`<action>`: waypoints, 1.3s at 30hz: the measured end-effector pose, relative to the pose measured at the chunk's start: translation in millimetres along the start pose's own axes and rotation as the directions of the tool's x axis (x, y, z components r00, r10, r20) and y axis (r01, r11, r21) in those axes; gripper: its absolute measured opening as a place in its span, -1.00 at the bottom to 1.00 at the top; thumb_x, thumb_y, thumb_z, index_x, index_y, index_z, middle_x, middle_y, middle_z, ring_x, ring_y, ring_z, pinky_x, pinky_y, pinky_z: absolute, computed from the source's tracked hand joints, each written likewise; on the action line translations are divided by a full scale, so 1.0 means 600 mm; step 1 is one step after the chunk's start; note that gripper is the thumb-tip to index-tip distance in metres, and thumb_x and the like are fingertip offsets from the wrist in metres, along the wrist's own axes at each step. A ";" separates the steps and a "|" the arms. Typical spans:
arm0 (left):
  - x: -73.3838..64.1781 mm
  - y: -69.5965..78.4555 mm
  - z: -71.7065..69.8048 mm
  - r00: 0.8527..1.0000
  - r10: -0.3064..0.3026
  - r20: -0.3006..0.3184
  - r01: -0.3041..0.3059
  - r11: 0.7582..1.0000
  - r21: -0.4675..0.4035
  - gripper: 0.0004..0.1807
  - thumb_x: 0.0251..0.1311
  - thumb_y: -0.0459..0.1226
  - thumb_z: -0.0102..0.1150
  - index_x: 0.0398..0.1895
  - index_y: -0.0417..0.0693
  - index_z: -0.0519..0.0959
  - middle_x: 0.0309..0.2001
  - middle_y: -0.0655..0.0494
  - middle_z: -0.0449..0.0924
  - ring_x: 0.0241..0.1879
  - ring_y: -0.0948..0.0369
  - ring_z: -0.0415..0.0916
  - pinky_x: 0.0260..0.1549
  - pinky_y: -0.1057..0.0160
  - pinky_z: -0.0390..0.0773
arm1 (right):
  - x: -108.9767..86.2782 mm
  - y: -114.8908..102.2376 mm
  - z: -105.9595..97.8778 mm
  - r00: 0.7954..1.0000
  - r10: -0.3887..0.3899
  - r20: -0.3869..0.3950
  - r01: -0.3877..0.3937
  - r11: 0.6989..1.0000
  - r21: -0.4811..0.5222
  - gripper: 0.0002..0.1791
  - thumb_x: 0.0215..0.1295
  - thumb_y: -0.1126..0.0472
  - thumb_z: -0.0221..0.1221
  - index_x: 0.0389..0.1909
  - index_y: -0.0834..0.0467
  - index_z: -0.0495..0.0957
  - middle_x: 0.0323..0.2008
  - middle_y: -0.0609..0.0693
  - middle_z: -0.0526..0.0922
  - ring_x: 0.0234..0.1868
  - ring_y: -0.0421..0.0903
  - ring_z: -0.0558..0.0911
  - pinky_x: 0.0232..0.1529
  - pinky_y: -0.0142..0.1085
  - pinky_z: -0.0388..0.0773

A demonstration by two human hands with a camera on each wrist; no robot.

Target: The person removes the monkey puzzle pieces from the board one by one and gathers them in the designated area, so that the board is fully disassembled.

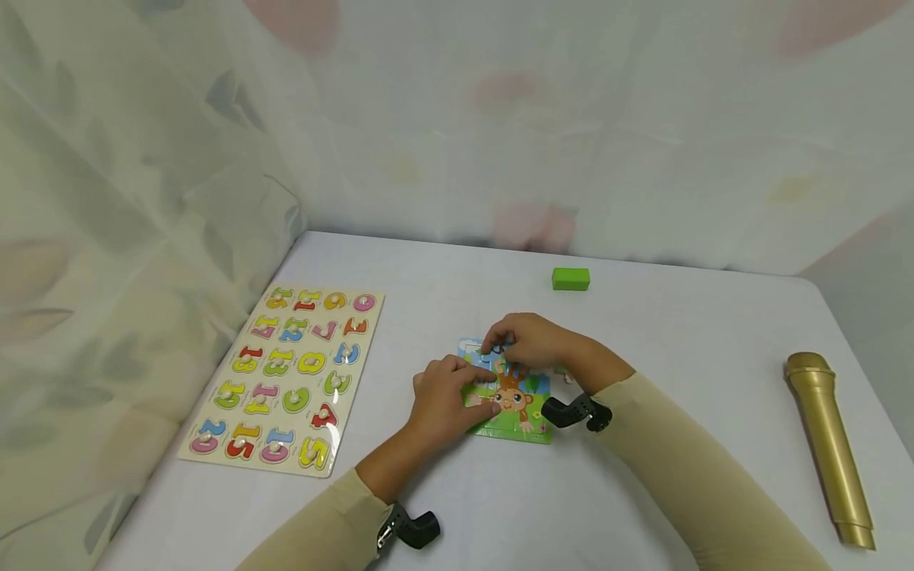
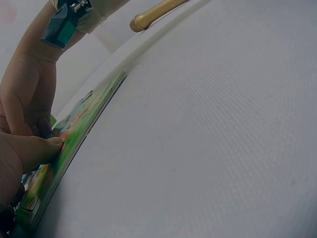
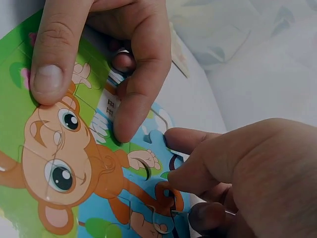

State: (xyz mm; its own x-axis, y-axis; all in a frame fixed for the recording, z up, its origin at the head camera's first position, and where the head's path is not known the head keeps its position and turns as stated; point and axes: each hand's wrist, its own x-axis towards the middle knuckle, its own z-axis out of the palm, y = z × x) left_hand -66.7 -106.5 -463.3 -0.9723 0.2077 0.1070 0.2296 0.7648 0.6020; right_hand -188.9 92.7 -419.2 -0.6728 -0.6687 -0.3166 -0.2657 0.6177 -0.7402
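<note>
A jigsaw puzzle (image 1: 510,430) with a monkey on green and blue lies flat on the white table. My left hand (image 1: 444,400) rests across its left side, thumb and fingers spread. In the right wrist view the left thumb (image 3: 49,82) presses on the monkey's head, and a fingertip touches the picture farther up. At the puzzle's far edge my right hand (image 1: 535,341) pinches a blue puzzle piece (image 3: 158,140) between thumb and forefinger. That piece sits among its neighbours, with small gaps and raised edges around it. The hand partly hides it.
On the left lies a wooden number board (image 1: 286,381) with knobbed numerals. A green block (image 1: 570,279) sits near the back edge. Far right, a gold microphone-shaped tube (image 1: 831,448) lies lengthwise. Floral cloth (image 1: 428,119) hangs behind the table.
</note>
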 end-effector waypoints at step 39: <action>-0.001 0.000 0.002 1.000 -0.017 0.012 0.017 1.000 0.000 -0.54 0.12 0.02 0.62 0.11 0.25 0.79 -0.04 0.19 0.53 -0.05 0.12 0.39 -0.09 -0.01 0.24 | -0.010 0.000 -0.004 1.000 -0.006 -0.030 0.005 0.999 -0.038 -0.77 0.50 0.31 0.25 0.08 0.05 0.72 -0.04 0.00 0.67 -0.20 -0.11 0.67 -0.14 -0.21 0.67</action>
State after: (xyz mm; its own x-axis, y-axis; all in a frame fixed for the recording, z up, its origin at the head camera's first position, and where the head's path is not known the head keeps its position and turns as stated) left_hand -66.0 -106.1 -464.4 -0.9754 0.2022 0.0877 0.2135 0.7683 0.6034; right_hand -186.3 97.6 -415.8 -0.6915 -0.6599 -0.2939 -0.2952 0.6295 -0.7188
